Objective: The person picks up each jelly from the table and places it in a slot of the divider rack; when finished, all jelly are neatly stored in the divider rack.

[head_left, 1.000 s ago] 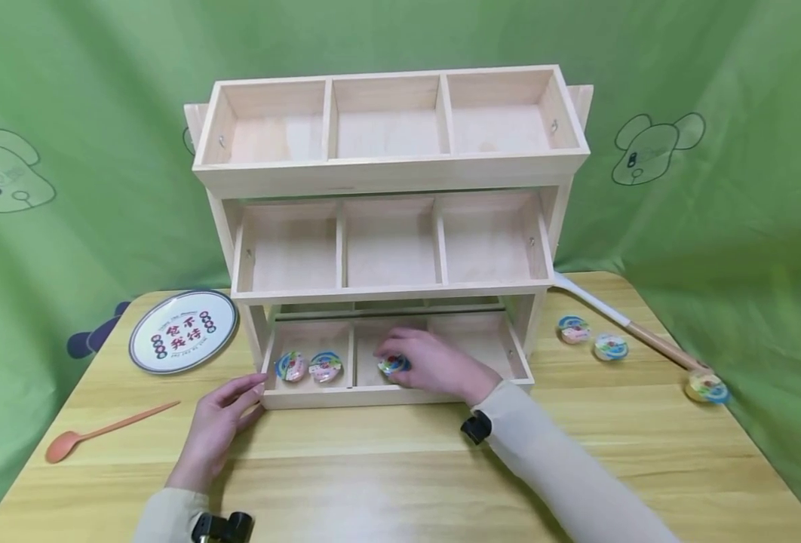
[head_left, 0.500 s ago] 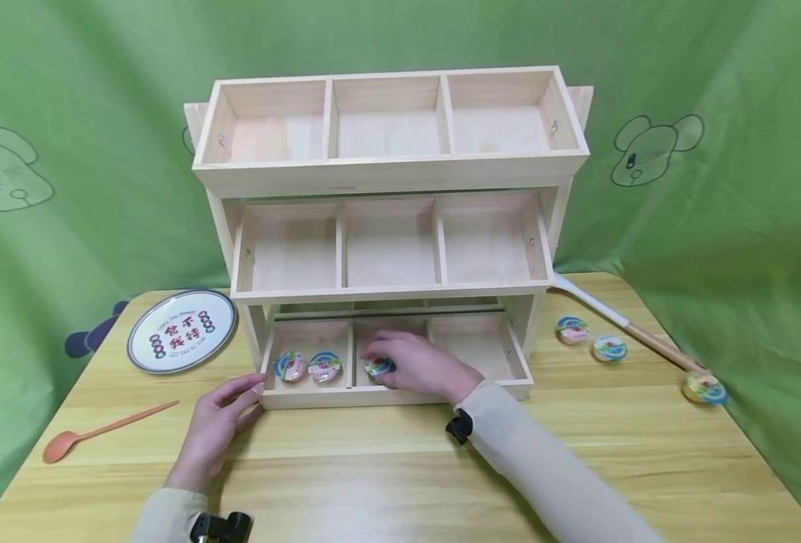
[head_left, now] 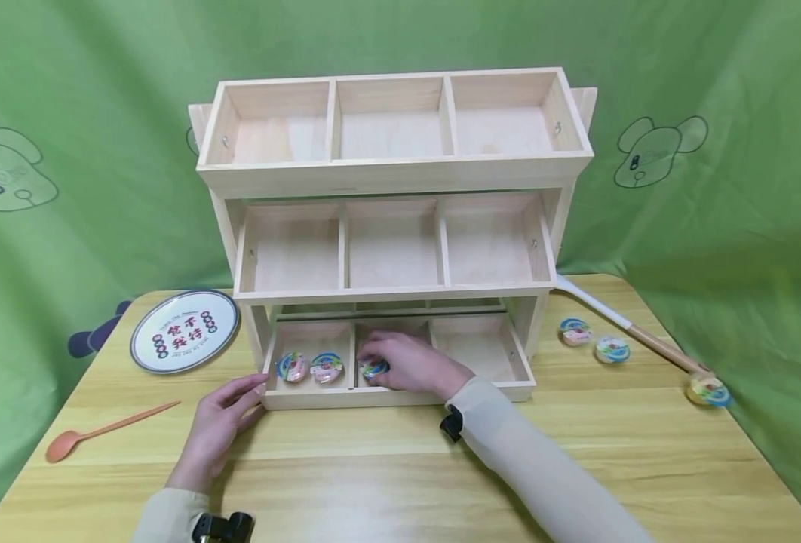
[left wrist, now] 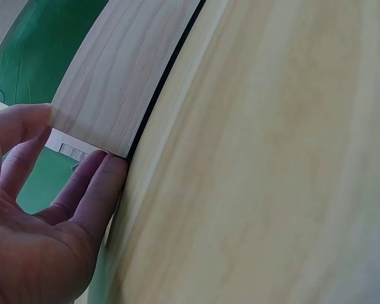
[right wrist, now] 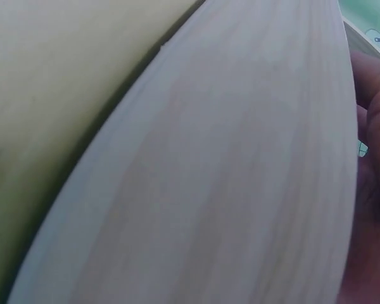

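Plainly, the left wrist view gives what the head view shows only small: fingertips of the left hand (left wrist: 47, 244) meeting the upper and lower corners of the bottom tray (head_left: 346, 400) at its left end. Only the head view shows the tray's contents, with two jelly cups (head_left: 326, 368) side by side in the left compartment and the held cup (head_left: 373, 367) low in the middle one, near the left divider. The right wrist view is filled mostly by the tray's front wall, part of the right hand (head_left: 407, 362) showing behind it; I cannot tell whether the held cup appears there.

The left hand is open, its fingers fairly straight, touching the tray's end. The right hand pinches its cup between bent fingers and thumb.

The left forearm rises from the bottom edge, leaning rightward; the right slants up and leftward, its hand reaching over the front wall.
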Demonstrator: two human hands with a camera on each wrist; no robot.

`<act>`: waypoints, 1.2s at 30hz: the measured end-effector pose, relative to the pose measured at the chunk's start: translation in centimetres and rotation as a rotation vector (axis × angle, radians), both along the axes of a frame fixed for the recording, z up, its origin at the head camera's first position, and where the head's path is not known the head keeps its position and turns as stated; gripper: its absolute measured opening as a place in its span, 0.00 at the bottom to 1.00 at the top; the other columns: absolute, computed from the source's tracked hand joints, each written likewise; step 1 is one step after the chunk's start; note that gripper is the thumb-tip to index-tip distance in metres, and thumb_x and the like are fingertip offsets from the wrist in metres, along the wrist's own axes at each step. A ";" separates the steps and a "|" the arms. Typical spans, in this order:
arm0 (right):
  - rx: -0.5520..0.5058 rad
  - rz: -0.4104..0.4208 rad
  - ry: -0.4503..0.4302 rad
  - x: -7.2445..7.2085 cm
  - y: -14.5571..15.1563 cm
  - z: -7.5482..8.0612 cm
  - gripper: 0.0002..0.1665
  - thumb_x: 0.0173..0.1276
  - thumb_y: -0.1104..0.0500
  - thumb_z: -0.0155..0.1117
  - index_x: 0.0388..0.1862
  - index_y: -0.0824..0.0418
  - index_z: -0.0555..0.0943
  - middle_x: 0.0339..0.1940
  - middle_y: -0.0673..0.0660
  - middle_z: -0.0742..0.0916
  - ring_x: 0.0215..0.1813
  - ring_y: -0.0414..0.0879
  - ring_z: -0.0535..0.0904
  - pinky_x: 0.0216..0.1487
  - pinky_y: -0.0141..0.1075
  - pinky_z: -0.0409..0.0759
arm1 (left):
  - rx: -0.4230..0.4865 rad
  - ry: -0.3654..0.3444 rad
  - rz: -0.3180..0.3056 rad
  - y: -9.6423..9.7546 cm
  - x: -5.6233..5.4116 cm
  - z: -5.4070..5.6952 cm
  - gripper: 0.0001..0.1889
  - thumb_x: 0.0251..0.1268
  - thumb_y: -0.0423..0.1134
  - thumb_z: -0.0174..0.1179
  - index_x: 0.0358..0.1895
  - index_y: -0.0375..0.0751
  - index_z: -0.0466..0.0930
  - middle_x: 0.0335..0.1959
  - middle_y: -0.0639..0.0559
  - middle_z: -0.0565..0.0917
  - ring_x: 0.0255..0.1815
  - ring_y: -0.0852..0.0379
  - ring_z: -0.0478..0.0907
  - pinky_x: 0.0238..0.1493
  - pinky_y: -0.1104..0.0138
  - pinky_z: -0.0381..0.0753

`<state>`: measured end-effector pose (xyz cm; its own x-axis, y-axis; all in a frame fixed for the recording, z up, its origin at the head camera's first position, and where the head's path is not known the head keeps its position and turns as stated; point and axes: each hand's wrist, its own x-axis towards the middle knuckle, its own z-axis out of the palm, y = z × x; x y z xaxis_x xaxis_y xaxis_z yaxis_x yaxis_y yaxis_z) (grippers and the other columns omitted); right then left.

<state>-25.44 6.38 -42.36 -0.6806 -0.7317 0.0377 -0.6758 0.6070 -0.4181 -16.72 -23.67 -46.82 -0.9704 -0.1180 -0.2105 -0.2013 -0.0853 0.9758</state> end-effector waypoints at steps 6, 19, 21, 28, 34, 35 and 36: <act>-0.014 -0.009 -0.031 0.0 0.3 0.3 0.23 0.61 0.56 0.74 0.55 0.56 0.82 0.55 0.52 0.82 0.53 0.47 0.78 0.58 0.39 0.80 | -0.006 -0.002 -0.001 0.1 0.0 0.0 0.19 0.69 0.30 0.59 0.60 0.26 0.74 0.61 0.39 0.71 0.55 0.54 0.77 0.58 0.64 0.80; -0.072 -0.076 -0.056 1.5 3.5 2.4 0.28 0.62 0.58 0.72 0.61 0.63 0.78 0.65 0.65 0.76 0.68 0.61 0.68 0.72 0.56 0.64 | -0.003 -0.007 0.002 0.1 0.0 0.1 0.19 0.69 0.30 0.60 0.60 0.27 0.75 0.61 0.39 0.71 0.56 0.52 0.76 0.57 0.64 0.81; -0.080 -0.076 -0.042 1.7 4.2 2.7 0.28 0.62 0.58 0.72 0.61 0.63 0.78 0.64 0.63 0.77 0.66 0.60 0.70 0.70 0.55 0.67 | -0.004 -0.007 0.002 0.1 0.0 0.1 0.18 0.69 0.30 0.59 0.60 0.27 0.75 0.61 0.39 0.71 0.56 0.52 0.77 0.57 0.64 0.81; -0.120 -0.078 0.011 2.5 6.6 3.6 0.26 0.64 0.57 0.70 0.61 0.62 0.78 0.60 0.59 0.79 0.61 0.55 0.75 0.65 0.50 0.75 | -0.006 0.001 0.005 0.1 0.0 0.0 0.18 0.68 0.29 0.59 0.59 0.26 0.76 0.59 0.40 0.73 0.55 0.53 0.78 0.57 0.64 0.81; -0.124 -0.114 0.059 3.5 9.2 4.5 0.26 0.63 0.56 0.71 0.60 0.61 0.79 0.58 0.57 0.81 0.59 0.54 0.76 0.63 0.50 0.77 | -0.011 0.002 0.009 0.2 0.0 0.0 0.18 0.69 0.29 0.59 0.59 0.26 0.76 0.59 0.40 0.73 0.54 0.54 0.78 0.57 0.64 0.81; -0.122 -0.122 0.070 3.7 9.6 4.6 0.26 0.63 0.57 0.72 0.59 0.61 0.79 0.58 0.56 0.81 0.59 0.54 0.76 0.63 0.50 0.77 | -0.011 0.002 0.008 0.2 0.0 0.0 0.18 0.69 0.29 0.59 0.59 0.26 0.75 0.59 0.40 0.73 0.54 0.54 0.78 0.57 0.64 0.81; -0.119 -0.128 0.077 3.8 10.1 4.7 0.26 0.63 0.57 0.72 0.59 0.62 0.79 0.58 0.57 0.81 0.59 0.54 0.77 0.63 0.50 0.77 | -0.010 0.001 0.007 0.1 0.0 0.0 0.18 0.69 0.29 0.59 0.59 0.26 0.75 0.60 0.39 0.72 0.54 0.54 0.78 0.57 0.64 0.81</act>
